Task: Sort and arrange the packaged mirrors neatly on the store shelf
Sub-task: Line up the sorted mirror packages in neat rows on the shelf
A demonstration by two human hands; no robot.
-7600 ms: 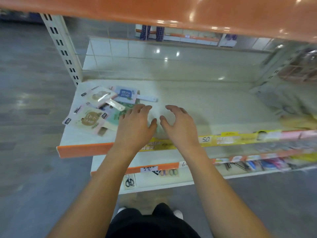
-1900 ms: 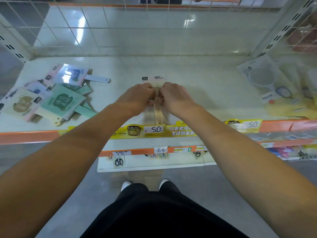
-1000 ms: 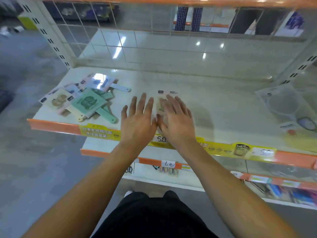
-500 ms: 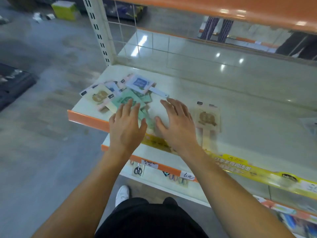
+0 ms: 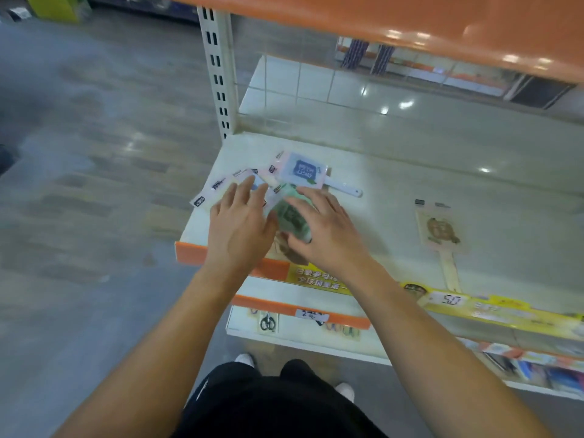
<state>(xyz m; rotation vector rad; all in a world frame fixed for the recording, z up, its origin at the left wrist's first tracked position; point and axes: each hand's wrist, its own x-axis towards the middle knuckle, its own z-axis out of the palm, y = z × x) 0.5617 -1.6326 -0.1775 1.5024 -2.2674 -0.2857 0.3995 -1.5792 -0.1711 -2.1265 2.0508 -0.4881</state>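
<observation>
The loose pile of packaged mirrors (image 5: 271,191) lies at the left front corner of the shelf (image 5: 395,197), with several packs overlapping at odd angles. A green-backed mirror (image 5: 289,218) sits on top of the pile, between the two hands. A blue-printed mirror (image 5: 305,170) lies at the far edge of the pile, its white handle pointing right. One beige mirror (image 5: 441,232) lies flat and alone, well apart to the right, handle toward the shelf front.

The left hand (image 5: 238,226) rests on the pile with fingers straight and spread, gripping nothing. The right hand (image 5: 325,230) lies on the green-backed mirror with fingers slightly bent; whether they have actually closed on the pack cannot be told, since the view is blurred.

Hazards, as judged from this position:

- The pile sits just beside the orange front lip (image 5: 189,252) and the open left end of the shelf. A sideways sweep of the left hand could push packs off onto the floor.
- The glossy wrappers probably slide easily. Lifting the top pack may drag its neighbours along.
- The protruding handles could catch one another and scatter the pile.
</observation>
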